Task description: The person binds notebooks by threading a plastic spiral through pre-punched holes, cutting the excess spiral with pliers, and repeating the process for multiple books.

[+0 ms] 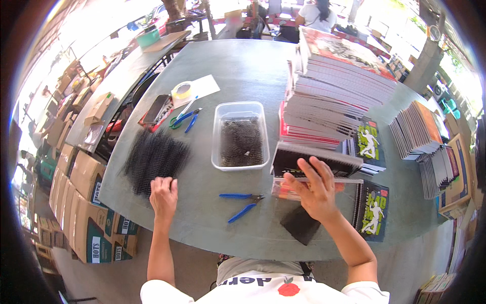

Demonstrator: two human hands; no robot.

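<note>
At a grey-green tabletop [243,71], a person works through stacks of spiral-bound notebooks. The right hand [313,190] lies on a notebook with a black spine [314,158], fingers [304,169] spread loosely over its near edge and resting flat rather than clamped around it; the book sits on top of another at the front of the bench, just before a tall stack of notebooks [334,86]. The left hand [163,195] rests at the near edge of a pile of black binding coils [154,157], fingers curled down onto the surface; whether it pinches a coil cannot be told. Blue-handled pliers [243,202] lie between the hands, near a clear plastic tub [240,134] of small dark pieces. Blue scissors [183,119], a roll of tape [182,91] and a phone [157,109] sit farther back. Judging by the many bound books piled at right [417,129] and the sizeable heap of coils left, the work appears well along but unfinished.
</note>
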